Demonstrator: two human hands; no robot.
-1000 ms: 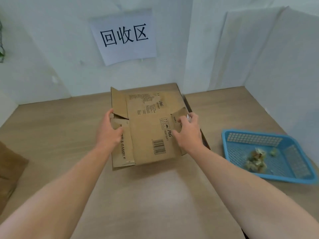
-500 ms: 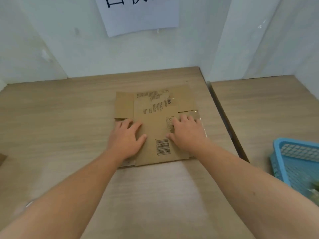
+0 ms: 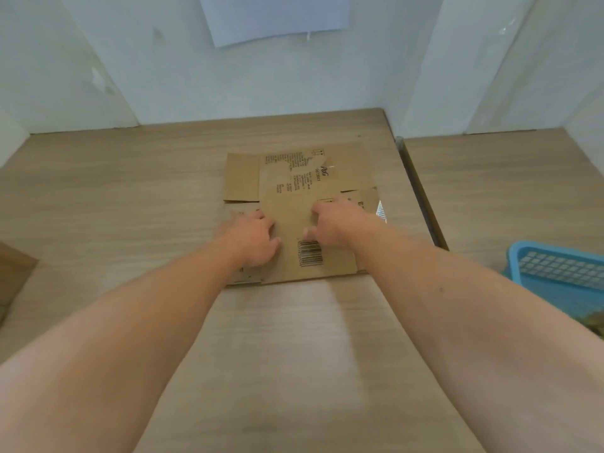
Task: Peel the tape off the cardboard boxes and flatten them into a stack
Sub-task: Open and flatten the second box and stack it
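Observation:
A flattened brown cardboard box point(image 3: 300, 194) with printed text and a barcode lies on the wooden table point(image 3: 130, 197), near the back wall. My left hand point(image 3: 253, 240) rests palm down on the box's left flap. Just above the barcode, my right hand point(image 3: 336, 223) presses on the right part of the box. Neither hand holds anything. A small shiny strip of tape point(image 3: 380, 212) shows at the box's right edge.
A blue plastic basket point(image 3: 555, 273) sits at the right on a second table, with a dark gap point(image 3: 421, 197) between the tables. More brown cardboard point(image 3: 13, 273) pokes in at the left edge. A white paper sign point(image 3: 277, 18) hangs on the wall.
The box went from half-raised flaps to lying flat under both palms. The view tipped down and closer; my fingers have drawn in a little on the cardboard.

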